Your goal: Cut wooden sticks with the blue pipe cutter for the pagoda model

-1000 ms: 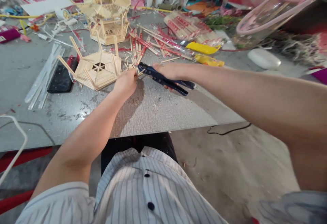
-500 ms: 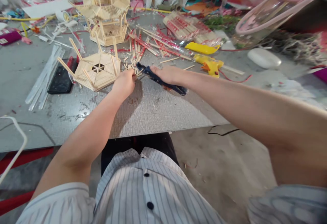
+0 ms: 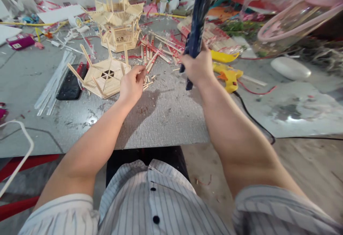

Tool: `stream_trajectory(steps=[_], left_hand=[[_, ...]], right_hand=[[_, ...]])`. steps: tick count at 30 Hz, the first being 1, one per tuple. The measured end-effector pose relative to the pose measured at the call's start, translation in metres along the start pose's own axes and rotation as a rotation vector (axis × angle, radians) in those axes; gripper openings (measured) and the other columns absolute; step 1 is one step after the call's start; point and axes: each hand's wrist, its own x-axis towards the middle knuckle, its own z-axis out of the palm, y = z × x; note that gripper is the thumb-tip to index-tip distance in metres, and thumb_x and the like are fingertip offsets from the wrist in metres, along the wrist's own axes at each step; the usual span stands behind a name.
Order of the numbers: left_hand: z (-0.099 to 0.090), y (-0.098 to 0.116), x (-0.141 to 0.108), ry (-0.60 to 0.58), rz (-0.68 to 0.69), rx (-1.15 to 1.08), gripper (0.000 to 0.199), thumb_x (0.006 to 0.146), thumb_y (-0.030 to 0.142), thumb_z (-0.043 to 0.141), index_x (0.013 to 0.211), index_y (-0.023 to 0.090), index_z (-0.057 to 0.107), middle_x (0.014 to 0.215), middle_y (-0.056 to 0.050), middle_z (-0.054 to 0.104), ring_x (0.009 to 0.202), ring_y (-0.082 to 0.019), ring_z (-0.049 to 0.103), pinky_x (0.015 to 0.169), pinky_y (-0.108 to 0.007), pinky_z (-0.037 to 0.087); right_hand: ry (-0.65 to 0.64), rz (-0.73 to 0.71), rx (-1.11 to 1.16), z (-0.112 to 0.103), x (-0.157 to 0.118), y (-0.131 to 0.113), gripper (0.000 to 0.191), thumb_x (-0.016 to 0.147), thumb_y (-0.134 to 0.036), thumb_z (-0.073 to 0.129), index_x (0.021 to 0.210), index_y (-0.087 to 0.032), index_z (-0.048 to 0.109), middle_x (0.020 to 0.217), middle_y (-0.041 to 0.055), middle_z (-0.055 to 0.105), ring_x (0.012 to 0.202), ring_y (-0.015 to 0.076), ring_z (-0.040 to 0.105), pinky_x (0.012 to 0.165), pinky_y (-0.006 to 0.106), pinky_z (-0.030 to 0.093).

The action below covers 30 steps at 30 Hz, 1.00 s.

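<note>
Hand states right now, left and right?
Left hand: partly curled beside the short wooden sticks; can't tell if it's holding one.
Right hand: closed, holding the dark blue tool.

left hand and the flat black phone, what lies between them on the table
In the head view, the hexagonal stick base with its posts lies between the left hand and the black phone.

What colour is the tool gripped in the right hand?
The tool is dark blue, best seen in the head view.
</note>
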Motion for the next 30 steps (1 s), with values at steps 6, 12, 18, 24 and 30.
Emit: stream_trajectory(steps=[6,12,18,24,30], left_hand=[[-0.002,0.004,-0.002,0.0,0.006,-0.063,0.033,0.097,0.043,0.036,0.103,0.022,0.062,0.07,-0.002,0.063,0.072,-0.014,0.062,0.073,-0.026,0.049],[-0.002,0.003,-0.002,-0.019,0.031,-0.072,0.033,0.096,0.042,0.038,0.104,0.023,0.062,0.072,-0.003,0.065,0.072,-0.014,0.062,0.076,-0.029,0.05],[-0.002,0.007,-0.004,-0.047,0.055,-0.077,0.027,0.095,0.036,0.041,0.101,0.022,0.063,0.07,-0.002,0.063,0.07,-0.014,0.061,0.077,-0.03,0.049],[-0.003,0.011,-0.006,-0.06,0.045,-0.071,0.03,0.095,0.043,0.041,0.102,0.024,0.063,0.07,-0.003,0.062,0.077,-0.017,0.063,0.078,-0.032,0.051],[-0.003,0.01,-0.005,-0.061,0.048,-0.1,0.03,0.095,0.043,0.041,0.102,0.024,0.063,0.07,-0.003,0.062,0.074,-0.017,0.063,0.078,-0.032,0.051]], right_hand=[[0.049,-0.274,-0.449,0.019,-0.009,0.033,0.057,0.072,-0.023,0.052,0.128,-0.02,0.039,0.122,0.0154,0.055,0.119,0.034,0.05,0.099,0.057,0.037],[-0.034,-0.364,-0.518,0.023,-0.015,0.025,0.063,0.071,-0.022,0.054,0.132,-0.017,0.039,0.126,0.0158,0.053,0.121,0.0339,0.047,0.103,0.056,0.033],[-0.068,-0.423,-0.515,0.024,-0.02,0.017,0.061,0.069,-0.022,0.053,0.129,-0.019,0.041,0.122,0.0136,0.058,0.117,0.0332,0.05,0.101,0.055,0.034],[-0.109,-0.42,-0.54,0.023,-0.023,0.011,0.057,0.069,-0.023,0.053,0.125,-0.02,0.045,0.11,0.0118,0.063,0.109,0.0325,0.055,0.098,0.053,0.036],[-0.096,-0.421,-0.539,0.024,-0.024,0.012,0.056,0.07,-0.024,0.051,0.125,-0.021,0.045,0.11,0.0107,0.064,0.106,0.032,0.057,0.097,0.052,0.037]])
